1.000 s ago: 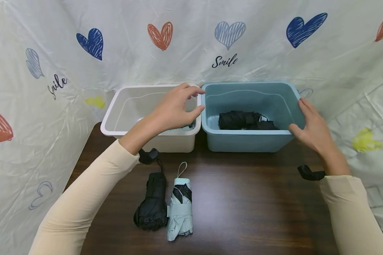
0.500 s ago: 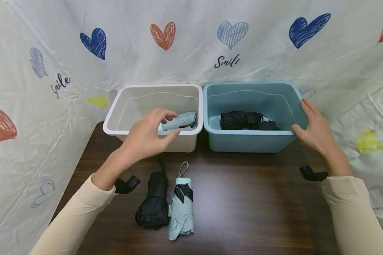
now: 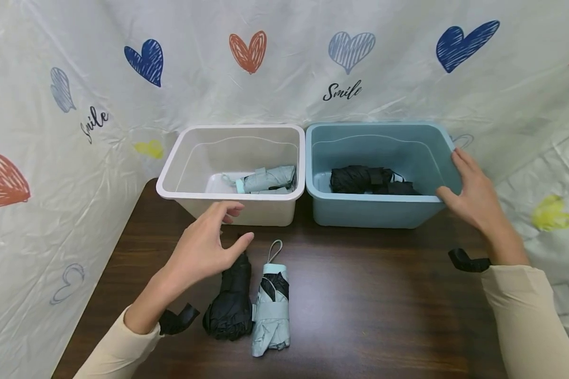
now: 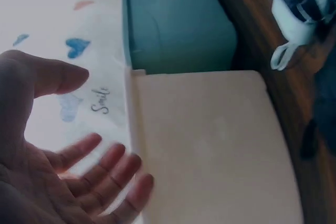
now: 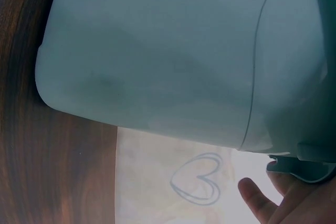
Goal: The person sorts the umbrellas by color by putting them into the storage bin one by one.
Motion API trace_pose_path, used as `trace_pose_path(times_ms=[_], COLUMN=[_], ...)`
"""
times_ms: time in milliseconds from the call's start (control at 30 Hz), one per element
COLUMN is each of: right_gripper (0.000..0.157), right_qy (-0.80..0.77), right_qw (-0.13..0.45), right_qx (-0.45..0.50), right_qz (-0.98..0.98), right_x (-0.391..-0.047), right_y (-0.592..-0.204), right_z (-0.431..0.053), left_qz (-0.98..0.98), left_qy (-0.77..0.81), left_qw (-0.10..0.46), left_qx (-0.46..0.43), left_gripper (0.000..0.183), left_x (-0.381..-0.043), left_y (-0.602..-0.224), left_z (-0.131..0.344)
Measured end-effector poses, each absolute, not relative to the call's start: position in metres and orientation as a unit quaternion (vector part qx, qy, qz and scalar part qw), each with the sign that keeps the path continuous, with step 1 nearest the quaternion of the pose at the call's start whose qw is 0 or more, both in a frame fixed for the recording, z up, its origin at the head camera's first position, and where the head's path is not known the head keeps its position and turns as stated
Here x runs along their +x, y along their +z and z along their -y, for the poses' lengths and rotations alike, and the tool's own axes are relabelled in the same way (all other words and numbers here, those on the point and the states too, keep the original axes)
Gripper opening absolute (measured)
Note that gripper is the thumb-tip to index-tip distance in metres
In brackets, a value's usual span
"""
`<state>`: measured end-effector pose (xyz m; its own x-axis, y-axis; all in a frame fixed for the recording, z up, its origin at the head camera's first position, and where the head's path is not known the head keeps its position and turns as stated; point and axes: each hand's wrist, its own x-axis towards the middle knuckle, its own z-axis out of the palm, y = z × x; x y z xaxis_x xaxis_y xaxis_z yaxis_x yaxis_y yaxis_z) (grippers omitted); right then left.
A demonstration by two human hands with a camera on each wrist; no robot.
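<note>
My left hand [image 3: 204,242] hovers over the handle end of a black folded umbrella [image 3: 229,305], thumb and fingers spread with nothing between them. A light blue folded umbrella [image 3: 271,316] lies beside it on the table, its wrist loop pointing away from me. With my right hand [image 3: 476,202] I hold the right rim of a blue bin [image 3: 374,213]; in the right wrist view fingers [image 5: 257,200] hang down outside that rim. Black folded umbrellas [image 3: 360,180] lie inside this bin. In the white bin [image 3: 237,210] to the left rest light blue folded umbrellas [image 3: 267,179].
The two bins stand side by side at the back of the dark wooden table [image 3: 360,305]. Behind them hangs a white sheet [image 3: 294,68] printed with hearts, which also runs down both sides.
My left hand has drawn back from over the white bin, down and left to above the black umbrella on the table. The right hand stays at the blue bin's rim.
</note>
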<state>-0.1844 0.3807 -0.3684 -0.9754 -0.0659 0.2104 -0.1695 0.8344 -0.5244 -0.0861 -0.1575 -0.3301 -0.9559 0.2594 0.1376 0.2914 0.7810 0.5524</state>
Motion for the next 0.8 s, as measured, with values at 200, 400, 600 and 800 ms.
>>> trace_pose_path(times_ms=[200,400,600,800], right_gripper=[0.086,0.085,0.084,0.084], right_qy=[0.277,0.277,0.286,0.289], right_qw=[0.088,0.096,0.097,0.099], right_qx=[0.063,0.061,0.065,0.067], right_qz=[0.955,0.954,0.951,0.950], right_x=[-0.183,-0.182,-0.181,-0.184], right_y=[-0.365,-0.363,-0.368,-0.371], right_z=[-0.384,-0.389,-0.385,-0.383], left_qz=[0.949,0.950,0.946,0.935], left_qy=[-0.306,-0.307,-0.297,-0.301], left_qw=[0.013,-0.045,-0.126,-0.177], left_qx=[-0.079,-0.044,0.017,0.061], left_gripper=[0.056,0.067,0.082,0.098], left_x=[-0.076,-0.065,-0.050,-0.034], left_y=[-0.355,-0.384,-0.407,-0.427], left_z=[0.174,0.181,0.193,0.196])
